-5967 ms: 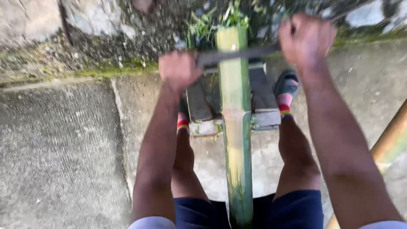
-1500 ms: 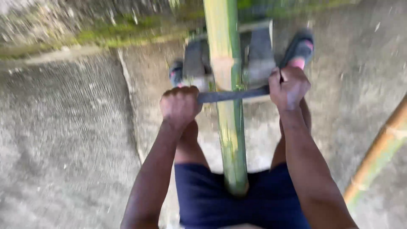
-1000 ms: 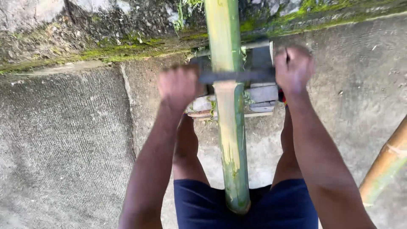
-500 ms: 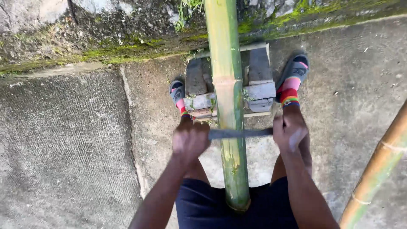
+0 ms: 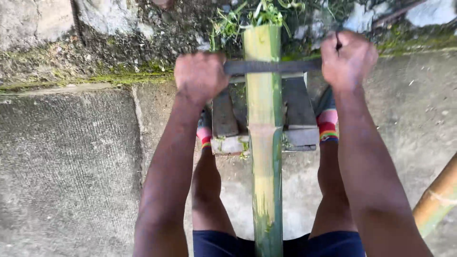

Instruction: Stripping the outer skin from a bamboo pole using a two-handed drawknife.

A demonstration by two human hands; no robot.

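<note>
Seen from above, a person in dark blue shorts [image 5: 223, 245] works a long green-and-yellow bamboo pole [image 5: 264, 143] that runs up the middle of the view, from between the knees to its cut end near a mossy, weed-grown stone edge [image 5: 95, 71]. The left hand [image 5: 200, 76] and the right hand [image 5: 347, 57] are both clenched into fists, fingers wrapped tight around the two ends of a flat dark metal blade [image 5: 271, 66] that lies crosswise over the pole close to its far end, touching the bamboo's upper surface. Both arms are stretched out nearly straight. Under the pole, two dark rectangular blocks [image 5: 300, 107] sit one on each side of it, resting on a pale slab; whether they grip the bamboo cannot be told. Just beside the blocks, each foot wears a sock banded in pink, red and rainbow stripes [image 5: 327, 126], the left one largely hidden behind the left forearm. The ground is rough grey concrete [image 5: 66, 166], split by a seam to the left of the legs. At the lower right corner a second bamboo pole, tan and slanted [image 5: 440, 195], enters the view, well apart from the hands. No packages, labels or signs appear anywhere in the scene.
</note>
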